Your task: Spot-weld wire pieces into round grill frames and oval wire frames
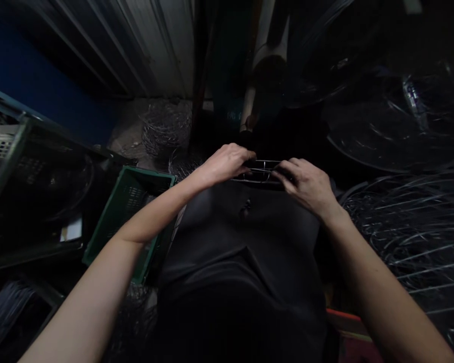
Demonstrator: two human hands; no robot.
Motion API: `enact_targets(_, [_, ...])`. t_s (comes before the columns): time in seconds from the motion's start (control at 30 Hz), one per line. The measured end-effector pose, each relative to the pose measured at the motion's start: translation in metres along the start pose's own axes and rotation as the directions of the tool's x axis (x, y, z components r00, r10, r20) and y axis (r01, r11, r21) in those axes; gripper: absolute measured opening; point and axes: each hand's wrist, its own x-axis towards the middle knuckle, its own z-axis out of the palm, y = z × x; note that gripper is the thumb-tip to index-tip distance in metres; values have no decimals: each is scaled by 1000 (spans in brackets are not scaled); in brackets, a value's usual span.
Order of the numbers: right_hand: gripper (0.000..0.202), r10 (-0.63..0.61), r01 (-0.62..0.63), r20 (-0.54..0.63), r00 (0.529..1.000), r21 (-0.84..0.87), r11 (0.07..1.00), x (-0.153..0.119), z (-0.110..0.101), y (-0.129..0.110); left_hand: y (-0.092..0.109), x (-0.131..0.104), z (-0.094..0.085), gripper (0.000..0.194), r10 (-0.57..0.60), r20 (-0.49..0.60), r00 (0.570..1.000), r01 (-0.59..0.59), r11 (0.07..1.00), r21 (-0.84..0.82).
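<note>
Above the dark apron [249, 262], the fingers of the left hand [229, 164] and right hand [306, 184] are pinched closed on opposite ends of a wire frame [264, 171]; left of the apron stands a green crate [111, 227].

1) The wire frame [265, 171] is partly hidden by the left hand [227, 164] and the right hand [308, 185]
2) Fingertips are in dark shadow, their exact grip is unclear
3) The white characters [234, 116] are too dim for reading
4) The wire heap [412, 222] is cut by the right edge
</note>
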Motion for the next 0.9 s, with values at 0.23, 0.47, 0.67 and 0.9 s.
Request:
enact_targets(0.23, [37, 16, -16, -3, 1000, 39, 999, 29, 3, 3, -15, 5, -5, 24, 4, -30, 1000, -3, 1000, 23])
enact_targets(0.47, [32, 27, -25, -56, 998, 38, 999, 51, 5, 4, -37, 8, -13, 23, -18, -73, 997, 12, 997, -81])
enact_targets(0.67, [32, 42, -37, -62, 997, 67, 997, 78, 8, 10, -54, 21, -25, 21, -49, -60, 997, 42, 993, -109])
enact_targets(0.9, [32, 59, -55, -39, 997, 94, 994, 90, 7, 13, -58, 26, -36, 22, -97, -17, 995, 93, 985, -145])
